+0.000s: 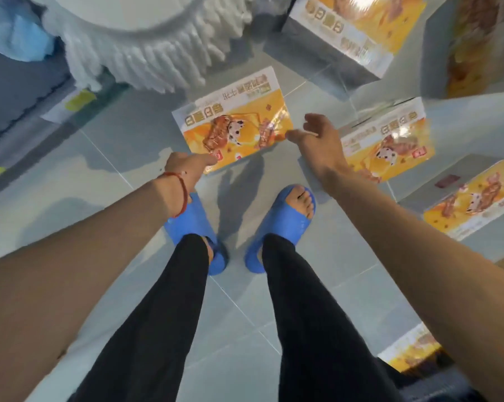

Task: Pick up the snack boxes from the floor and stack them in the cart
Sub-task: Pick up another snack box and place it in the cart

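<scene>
An orange and white snack box (233,123) lies flat on the grey tiled floor just ahead of my feet. My left hand (188,166) reaches down to its near left corner, fingertips at the box edge. My right hand (317,134) hovers open at the box's right edge, fingers spread, holding nothing. More snack boxes of the same print lie to the right: one (390,143) behind my right forearm, another (474,198) nearer the right edge. No cart is in view.
A white fringed round stool or stand (134,44) stands at the upper left. Stacked snack boxes (358,27) rise at the upper right, with a tall one (471,44) beside them. My feet in blue slippers (282,224) stand on the tiles. Another box (413,349) shows at the lower right.
</scene>
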`<state>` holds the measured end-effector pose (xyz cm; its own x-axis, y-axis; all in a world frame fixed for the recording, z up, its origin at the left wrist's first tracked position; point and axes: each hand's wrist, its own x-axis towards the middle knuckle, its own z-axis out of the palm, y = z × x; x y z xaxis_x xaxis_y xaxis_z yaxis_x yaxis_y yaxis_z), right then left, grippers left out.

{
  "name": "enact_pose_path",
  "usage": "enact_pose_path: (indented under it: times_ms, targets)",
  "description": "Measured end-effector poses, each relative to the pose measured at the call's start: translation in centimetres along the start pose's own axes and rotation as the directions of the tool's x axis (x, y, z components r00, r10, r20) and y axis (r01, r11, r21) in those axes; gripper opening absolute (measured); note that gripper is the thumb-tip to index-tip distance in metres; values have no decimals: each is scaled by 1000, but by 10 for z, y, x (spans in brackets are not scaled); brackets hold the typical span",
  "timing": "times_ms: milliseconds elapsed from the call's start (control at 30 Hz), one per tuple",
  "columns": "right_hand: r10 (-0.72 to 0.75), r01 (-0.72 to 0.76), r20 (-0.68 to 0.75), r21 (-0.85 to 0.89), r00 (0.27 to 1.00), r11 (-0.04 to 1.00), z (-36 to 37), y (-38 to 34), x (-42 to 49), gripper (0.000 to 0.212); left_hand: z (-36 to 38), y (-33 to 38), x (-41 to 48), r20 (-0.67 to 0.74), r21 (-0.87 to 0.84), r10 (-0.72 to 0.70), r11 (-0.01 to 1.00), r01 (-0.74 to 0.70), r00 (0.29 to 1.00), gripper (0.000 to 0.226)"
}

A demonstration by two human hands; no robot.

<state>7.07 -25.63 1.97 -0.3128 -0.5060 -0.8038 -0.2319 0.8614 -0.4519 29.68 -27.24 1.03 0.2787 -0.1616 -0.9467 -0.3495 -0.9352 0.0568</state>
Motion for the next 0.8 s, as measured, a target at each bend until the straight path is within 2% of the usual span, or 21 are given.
enact_pose_path:
  times_ms: [100,167,200,300,367,400,533,600,700,800]
  targets:
    - [-29,30,32,-21,999,999,27,23,50,78,10,1,49,-31,-37,13,999,-14,999,113]
    - [-29,30,61,-13,998,999,40,34,75,87,15,-5,85,-33,-74,34,997,-37,999,130]
    - [-28,28,72,1,997,1000,45,38,85,88,18,-7,97,-25,-97,53,994,-55,998,130]
    - [-85,82,102,31,991,996,52,55,106,73,27,-7,107,-15,-144,169,975,-169,986,104]
    - [-127,122,79,63,989,990,50,64,112,80,32,-10,108,-71,-98,226,968,-233,971,91]
    - [-141,136,78,66,987,988,47,66,110,77,34,-12,105,-89,-74,244,965,-250,966,88]
    - [-120,118,44,40,992,992,33,47,68,27,28,-27,77,-93,-15,232,972,-234,968,108]
    - [-102,101,32,40,994,994,22,40,41,24,21,-37,55,-71,-22,199,979,-201,977,109]
    - [-80,80,-2,48,997,996,9,30,-2,25,9,-50,6,-29,-85,213,973,-214,977,70]
    - [-39,43,-49,86,998,995,-2,12,-56,41,-6,-66,-46,-7,-212,188,960,-185,982,50]
